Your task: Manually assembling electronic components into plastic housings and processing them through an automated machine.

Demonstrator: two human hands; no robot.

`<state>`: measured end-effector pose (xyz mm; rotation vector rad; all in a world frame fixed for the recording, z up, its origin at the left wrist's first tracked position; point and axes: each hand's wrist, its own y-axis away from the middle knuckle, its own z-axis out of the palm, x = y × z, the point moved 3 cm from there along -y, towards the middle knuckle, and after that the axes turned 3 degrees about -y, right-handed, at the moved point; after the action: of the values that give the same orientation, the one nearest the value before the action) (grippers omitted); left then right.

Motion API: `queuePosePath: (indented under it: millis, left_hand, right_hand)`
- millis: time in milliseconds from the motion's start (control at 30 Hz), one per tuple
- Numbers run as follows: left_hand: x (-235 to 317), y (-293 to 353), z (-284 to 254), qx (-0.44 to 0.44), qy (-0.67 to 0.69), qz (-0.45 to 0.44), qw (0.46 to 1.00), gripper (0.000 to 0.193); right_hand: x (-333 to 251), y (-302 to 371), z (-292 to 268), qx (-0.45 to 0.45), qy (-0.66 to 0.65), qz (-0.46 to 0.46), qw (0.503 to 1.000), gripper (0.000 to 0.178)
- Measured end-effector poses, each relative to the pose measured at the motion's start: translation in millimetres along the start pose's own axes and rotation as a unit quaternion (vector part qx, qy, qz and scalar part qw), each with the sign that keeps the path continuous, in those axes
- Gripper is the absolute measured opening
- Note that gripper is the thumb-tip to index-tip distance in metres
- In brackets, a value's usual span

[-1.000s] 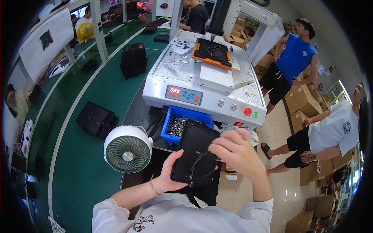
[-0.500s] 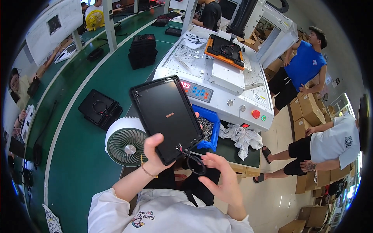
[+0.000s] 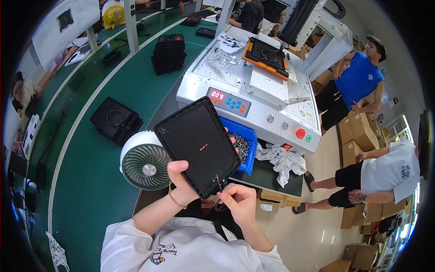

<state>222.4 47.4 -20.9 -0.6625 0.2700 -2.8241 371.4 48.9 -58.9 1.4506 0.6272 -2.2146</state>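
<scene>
My left hand [image 3: 183,185] grips a flat black rectangular plastic case [image 3: 197,145], thumb over its near left edge and fingertips showing at its right side. The case is tilted above the table's front edge, its broad face turned up toward me. At its lower corner, thin red and black wires lead into a short black cable [image 3: 219,206]. Closed in a pinch, my right hand [image 3: 240,202] holds that cable just beside the corner. The cable's far end is partly hidden by my right fingers.
Left of the case stands a round white fan [image 3: 147,163]. Behind it are black cases [image 3: 113,119] and a taller stack [image 3: 167,56]. A white machine [image 3: 272,119] carries an orange fixture [image 3: 267,68]. A blue bin [image 3: 248,170] of screws and a white cloth [image 3: 283,163] lie before it.
My right hand has moved left and closed on the cable; its fingers were spread beside the cable loop before. The case has shifted slightly right and down in my left hand.
</scene>
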Motion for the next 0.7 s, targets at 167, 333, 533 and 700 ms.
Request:
queuePosePath:
  millis: [167,333,533,700]
  left_hand:
    - [-6,4,5,0.009,0.029,-0.016,0.999,0.094]
    - [-9,9,-9,0.001,-0.031,-0.067,0.997,0.102]
    - [-11,9,0,-0.034,-0.046,-0.053,0.997,0.104]
    - [-17,13,5,-0.016,-0.045,-0.049,0.998,0.106]
  right_hand:
    - [13,2,-4,0.064,-0.048,0.014,0.997,0.009]
    - [14,1,-11,0.029,-0.080,0.085,0.993,0.009]
    - [20,-1,-2,0.082,-0.078,-0.013,0.993,0.010]
    - [38,2,-13,0.095,-0.112,-0.014,0.989,0.015]
